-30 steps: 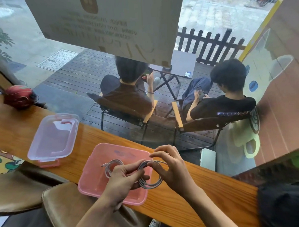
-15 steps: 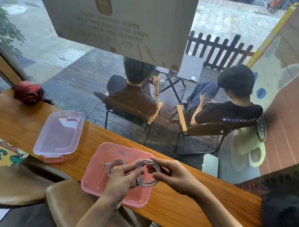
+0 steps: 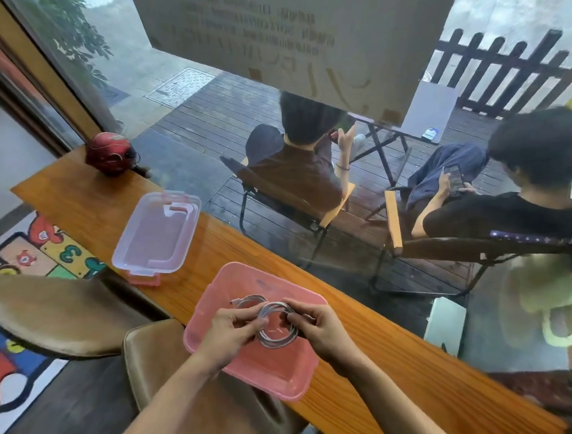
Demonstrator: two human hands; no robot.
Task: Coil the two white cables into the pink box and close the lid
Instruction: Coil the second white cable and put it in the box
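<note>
Both hands, left hand [image 3: 229, 331] and right hand [image 3: 319, 323], pinch a round white cable coil [image 3: 278, 325] over the glossy pink box [image 3: 214, 338]. Each grip grasps cable. Clear lid [image 3: 156, 235] lies apart on the wooden surface [image 3: 416, 368].

Café window counter [image 3: 90, 205], patio chairs [image 3: 277, 197] outside (customers seated)

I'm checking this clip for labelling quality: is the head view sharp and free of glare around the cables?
Head view: the coiled cable and both hands, left hand and right hand, are reasonably sharp in soft daylight; the window above carries reflections and haze; wide-angle bending shows at the counter edges.
</note>
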